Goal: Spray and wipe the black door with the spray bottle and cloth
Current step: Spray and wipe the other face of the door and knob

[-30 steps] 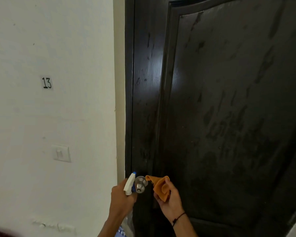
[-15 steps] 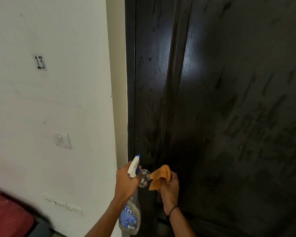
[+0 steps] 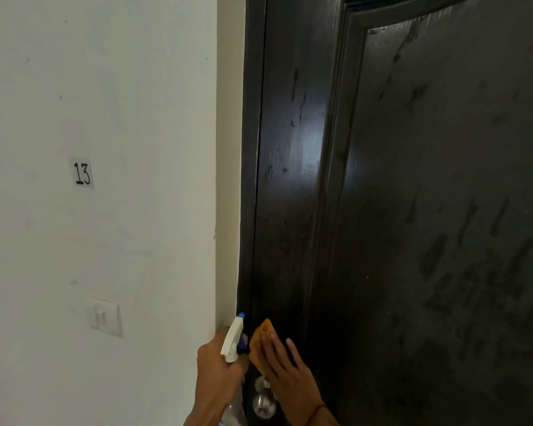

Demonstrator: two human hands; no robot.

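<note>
Since a moment ago your right hand [image 3: 285,372] has left the door knob [image 3: 263,401] and risen; it now presses the orange cloth [image 3: 260,344] flat against the black door [image 3: 413,210], fingers extended and spread, just above the knob. Judged from this, knob cleaning has given way to wiping the door's edge strip. Your left hand [image 3: 217,368] remains clamped around the neck of the spray bottle [image 3: 233,339], nozzle upward, immediately left of the cloth hand. Streaks persist on the panel up and to the right of both hands, so wiping appears incomplete.
</note>
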